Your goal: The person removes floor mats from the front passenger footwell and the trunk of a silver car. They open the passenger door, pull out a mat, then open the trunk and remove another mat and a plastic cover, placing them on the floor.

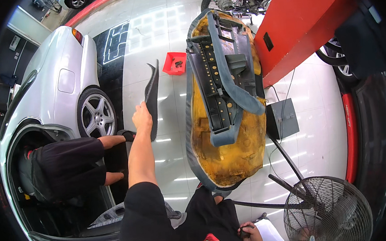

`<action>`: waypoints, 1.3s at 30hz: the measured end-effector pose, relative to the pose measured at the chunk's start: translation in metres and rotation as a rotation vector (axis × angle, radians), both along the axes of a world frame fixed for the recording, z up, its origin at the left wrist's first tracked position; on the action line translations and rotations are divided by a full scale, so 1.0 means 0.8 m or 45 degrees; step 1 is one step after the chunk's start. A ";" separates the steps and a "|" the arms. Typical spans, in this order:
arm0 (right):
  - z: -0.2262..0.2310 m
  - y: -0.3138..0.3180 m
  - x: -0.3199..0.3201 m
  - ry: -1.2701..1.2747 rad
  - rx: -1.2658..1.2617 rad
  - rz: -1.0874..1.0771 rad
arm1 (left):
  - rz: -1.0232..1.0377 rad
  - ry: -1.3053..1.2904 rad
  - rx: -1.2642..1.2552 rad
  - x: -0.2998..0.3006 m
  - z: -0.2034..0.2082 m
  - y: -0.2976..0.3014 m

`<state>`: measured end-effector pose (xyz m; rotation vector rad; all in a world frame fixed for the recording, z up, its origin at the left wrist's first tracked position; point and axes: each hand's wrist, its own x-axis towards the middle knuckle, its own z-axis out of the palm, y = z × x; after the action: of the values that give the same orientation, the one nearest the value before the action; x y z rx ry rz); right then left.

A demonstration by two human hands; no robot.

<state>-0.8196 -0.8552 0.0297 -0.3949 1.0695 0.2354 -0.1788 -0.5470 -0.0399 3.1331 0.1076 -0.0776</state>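
We hold a dark floor mat (152, 96) up in our left hand (142, 118), arm stretched out ahead of us over the pale tiled floor (168, 153); the fingers are closed around the mat's near lower edge, pinching it, so the mat hangs edge-on to us as a thin curved panel. Its long axis runs near to far, rising from the grip toward a pointed tip that aims at the far side of the scene, just short of a small red tray (174, 62) lying on the floor; the mat and the tray are apart, not touching.

Our right hand (251, 233) is low and near, by our right leg, well apart from the mat; its fingers look curled at the edge of a white sheet (272, 236), though we cannot tell whether they grip it; so the left hand is plainly the nearer one and the only one on the mat.

To the right of the mat lies a large upturned car seat base (226, 118) with yellow foam, its long axis also near to far; to the left stands a white car (60, 85) with an open door, where another person's legs (109, 142) reach out; a floor fan (327, 212) sits near right.
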 end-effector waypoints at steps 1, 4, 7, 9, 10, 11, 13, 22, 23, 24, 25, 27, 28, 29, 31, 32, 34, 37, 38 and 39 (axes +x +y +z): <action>0.003 0.000 0.001 -0.034 0.025 0.016 | 0.032 -0.008 -0.033 -0.002 -0.004 0.006; 0.013 -0.002 0.010 -0.061 0.089 0.043 | 0.144 0.017 -0.107 0.000 -0.003 0.038; 0.018 -0.002 0.025 -0.085 0.097 0.070 | 0.159 0.248 -0.180 0.009 0.009 0.066; 0.017 -0.004 0.037 -0.110 0.089 0.127 | 0.143 0.359 -0.163 0.013 0.016 0.075; 0.017 -0.005 0.042 -0.121 0.082 0.151 | 0.126 0.403 -0.157 0.014 0.019 0.077; 0.017 -0.007 0.048 -0.126 0.091 0.165 | 0.106 0.447 -0.154 0.014 0.021 0.076; 0.017 -0.010 0.056 -0.138 0.107 0.184 | 0.091 0.520 -0.141 0.012 0.023 0.072; 0.019 -0.012 0.063 -0.045 0.075 0.242 | 0.049 0.378 0.139 0.052 0.061 0.086; 0.019 -0.012 0.062 -0.037 0.076 0.244 | 0.067 0.316 0.201 0.066 0.073 0.094; 0.019 -0.011 0.062 -0.030 0.079 0.246 | 0.070 0.203 0.221 0.079 0.086 0.104; 0.020 -0.011 0.062 -0.021 0.082 0.248 | 0.036 0.104 0.263 0.095 0.102 0.114; 0.021 -0.009 0.063 -0.043 0.069 0.263 | -0.004 -0.103 0.335 0.129 0.135 0.130; 0.022 -0.008 0.064 -0.053 0.060 0.270 | -0.022 -0.183 0.385 0.149 0.153 0.136; 0.023 -0.006 0.066 -0.045 0.043 0.283 | -0.074 -0.309 0.430 0.163 0.171 0.142; 0.024 -0.002 0.071 -0.032 0.009 0.306 | -0.093 -0.445 0.460 0.194 0.206 0.147; 0.025 -0.001 0.073 -0.027 -0.002 0.306 | -0.120 -0.489 0.510 0.205 0.219 0.148; 0.027 0.003 0.078 -0.007 -0.026 0.307 | -0.218 -0.507 0.517 0.224 0.229 0.137; 0.032 0.006 0.083 -0.022 -0.021 0.321 | -0.376 -0.511 0.525 0.221 0.188 0.087; 0.031 0.006 0.087 -0.012 -0.047 0.328 | -0.410 -0.305 0.496 0.207 0.162 0.060; 0.030 0.006 0.092 0.014 -0.032 0.283 | -0.474 -0.186 0.463 0.184 0.133 0.030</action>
<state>-0.7458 -0.8504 0.0535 -0.5366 1.0403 0.4220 -0.0313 -0.5228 0.0669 3.4565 -0.5215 0.1915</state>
